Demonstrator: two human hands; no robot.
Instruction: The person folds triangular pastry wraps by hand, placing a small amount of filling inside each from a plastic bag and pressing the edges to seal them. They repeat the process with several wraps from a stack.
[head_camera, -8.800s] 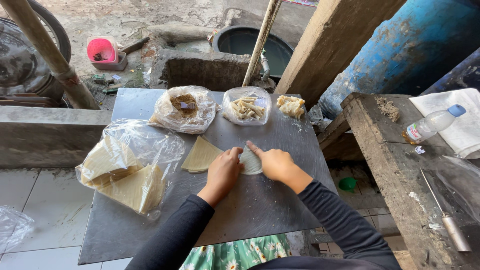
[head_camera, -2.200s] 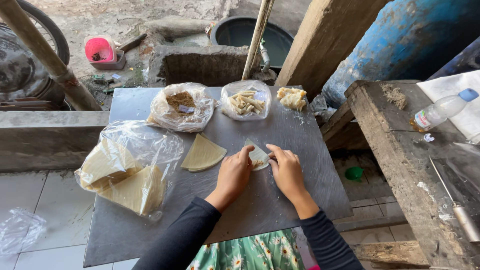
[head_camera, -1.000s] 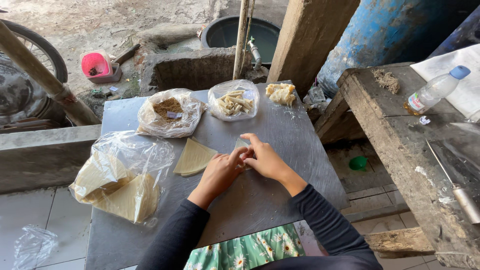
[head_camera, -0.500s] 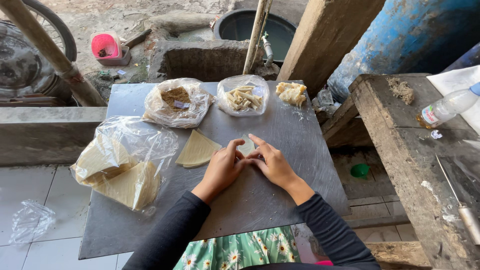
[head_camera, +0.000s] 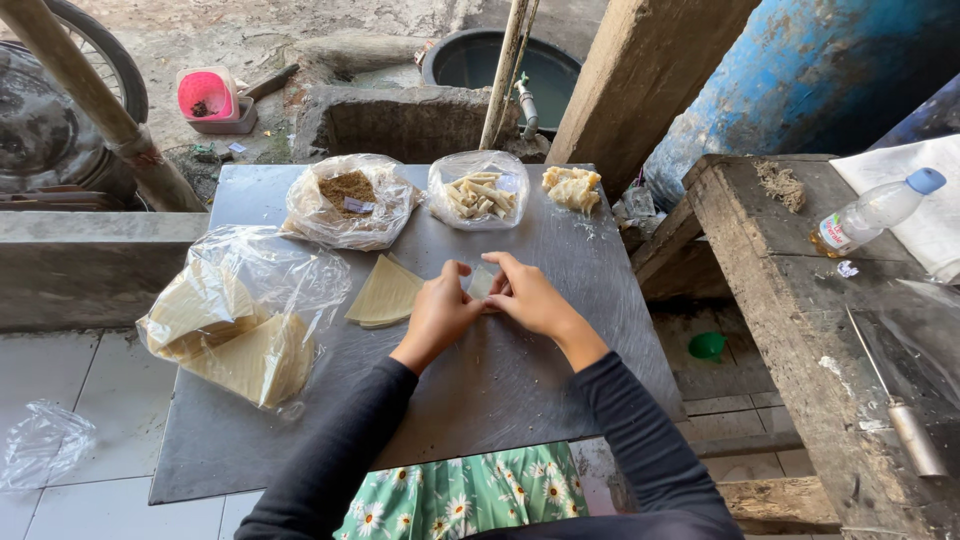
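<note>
I see both hands pinching one small pale wrapper piece (head_camera: 481, 282) mid-bench; left hand (head_camera: 437, 312) and right hand (head_camera: 527, 297) have closed in since a moment ago; fingers narrow, folding looks underway; the triangular wrapper stack (head_camera: 385, 293) lies just left.

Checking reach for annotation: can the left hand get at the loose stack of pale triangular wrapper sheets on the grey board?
Probably yes. The left hand is busy on the small pale folded wrapper, but the stack of pale triangular wrapper sheets lies just beside it on the grey board, uncovered, with nothing between.
</note>
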